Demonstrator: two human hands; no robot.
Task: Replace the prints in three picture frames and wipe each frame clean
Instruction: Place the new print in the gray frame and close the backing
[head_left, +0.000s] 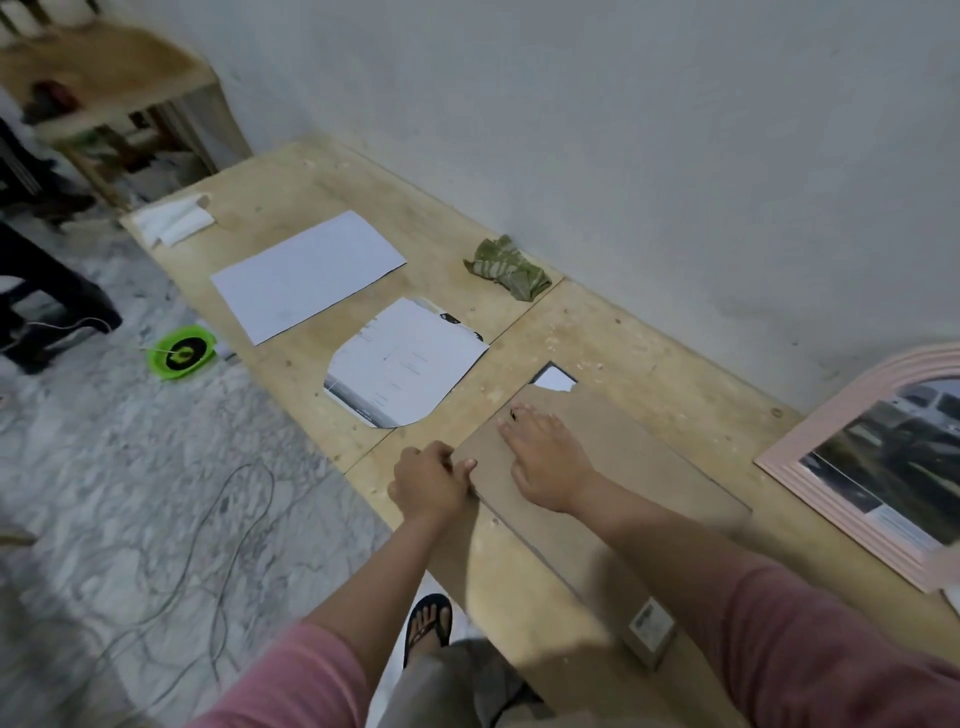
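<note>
Nearest the camera, two forearms in pink sleeves are reaching forward over the wooden table (649, 353) toward a frame lying face down with its brown backing board (613, 483) up. The left hand (428, 480) is curling at the board's near left edge, fingers bent and thumb lying on top, pinching that edge. The right hand (545, 462) is lying flat on the board, palm down, fingers spread and pointing away, closing on nothing. At the board's far corner a torn gap is showing a bit of white paper (555, 378). To the right, a pink arched frame (852, 467) is lying face up with a dark picture inside. Beyond the hands, an arch-shaped print (405, 364) is resting face down, then a plain white sheet (306, 275). A crumpled green cloth (509, 267) is sitting near the wall, and folded white paper (174, 221) is lying at the table's far end.
</note>
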